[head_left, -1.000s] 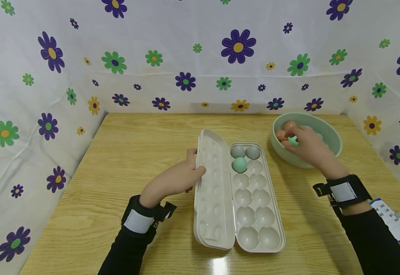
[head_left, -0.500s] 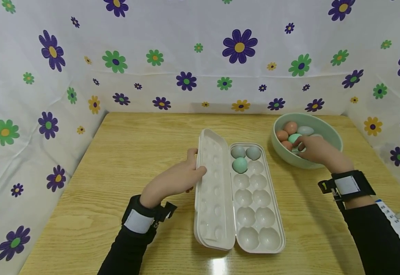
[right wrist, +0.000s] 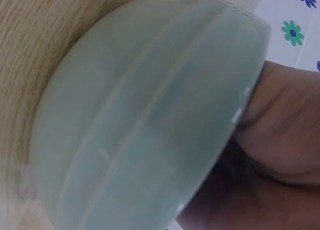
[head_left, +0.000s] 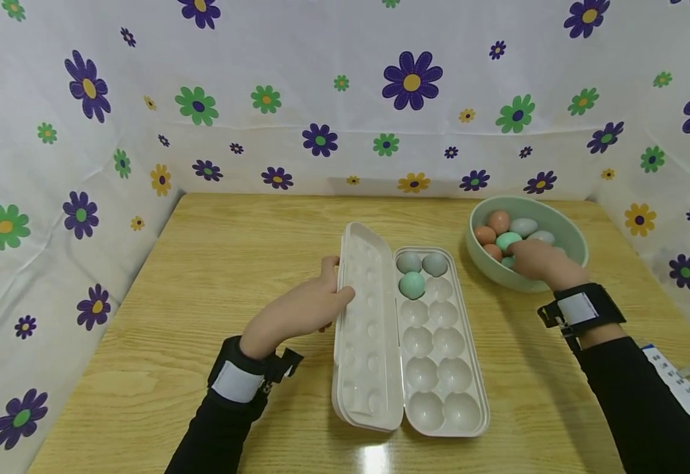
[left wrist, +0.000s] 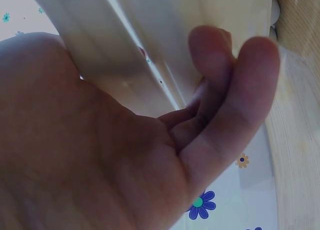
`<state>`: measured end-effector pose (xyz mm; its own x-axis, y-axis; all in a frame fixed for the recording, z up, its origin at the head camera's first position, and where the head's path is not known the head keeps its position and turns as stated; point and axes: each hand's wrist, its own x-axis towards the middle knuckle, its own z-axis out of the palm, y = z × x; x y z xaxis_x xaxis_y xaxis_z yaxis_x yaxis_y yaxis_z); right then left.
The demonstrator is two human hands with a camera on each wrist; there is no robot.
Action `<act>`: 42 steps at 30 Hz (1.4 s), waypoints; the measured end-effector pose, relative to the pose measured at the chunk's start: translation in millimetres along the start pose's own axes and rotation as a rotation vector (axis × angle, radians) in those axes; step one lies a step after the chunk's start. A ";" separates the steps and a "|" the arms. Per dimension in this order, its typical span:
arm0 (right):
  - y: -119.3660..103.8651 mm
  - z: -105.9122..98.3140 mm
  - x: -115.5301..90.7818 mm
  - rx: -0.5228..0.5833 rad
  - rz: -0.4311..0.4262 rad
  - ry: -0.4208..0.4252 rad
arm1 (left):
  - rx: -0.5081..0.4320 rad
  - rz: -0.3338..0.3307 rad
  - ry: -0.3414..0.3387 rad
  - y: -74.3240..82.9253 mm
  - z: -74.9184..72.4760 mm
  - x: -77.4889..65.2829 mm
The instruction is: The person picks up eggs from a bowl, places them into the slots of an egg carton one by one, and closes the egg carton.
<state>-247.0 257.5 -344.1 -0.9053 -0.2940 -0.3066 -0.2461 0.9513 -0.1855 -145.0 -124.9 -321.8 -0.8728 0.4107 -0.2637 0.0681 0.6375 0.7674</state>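
Observation:
My left hand [head_left: 306, 304] holds the raised lid [head_left: 370, 342] of a white plastic egg carton, thumb over its edge and fingers behind. In the left wrist view, curled fingers [left wrist: 250, 85] show beside the lid. In the tray [head_left: 422, 434], two grey-blue eggs [head_left: 435, 264] fill the far row, with a green egg [head_left: 412, 285] nearer on the left. My right hand [head_left: 543, 262] reaches into a pale green bowl [head_left: 570, 230] beside a bright green egg [head_left: 507, 241]. Its fingertips are hidden, so I cannot tell whether it grips an egg.
Brown eggs [head_left: 498, 221] and grey-blue eggs [head_left: 523, 228] lie in the bowl too. A printed white and blue card [head_left: 677, 382] is at the table's right side, partly behind the right sleeve. A flowered cloth [head_left: 321, 99] hangs around the wooden table [head_left: 232, 230].
My right hand has drawn back from the brown eggs toward the bowl's near side and dipped lower, uncovering more eggs. My left hand and the carton stay put.

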 end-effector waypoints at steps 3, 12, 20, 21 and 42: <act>-1.5 0.7 0.8 0.002 -0.002 0.034 | 0.001 0.001 0.004 0.2 -0.4 0.5; -1.1 7.0 1.5 -0.065 0.064 0.199 | -0.001 -0.009 0.003 2.1 -3.1 0.5; -6.2 13.6 -3.4 -0.079 0.075 0.312 | 0.010 -0.008 0.010 3.1 -3.8 0.1; -6.4 14.4 -3.6 -0.076 0.076 0.321 | 0.011 -0.010 0.011 3.1 -3.7 0.1; -8.1 26.2 -11.3 0.044 0.106 0.453 | 0.017 -0.020 0.004 3.1 -0.9 -1.0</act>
<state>-225.7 250.7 -363.6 -0.9870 -0.1161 0.1109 -0.1381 0.9661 -0.2180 -144.4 -124.0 -318.6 -0.8758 0.3957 -0.2764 0.0594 0.6566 0.7519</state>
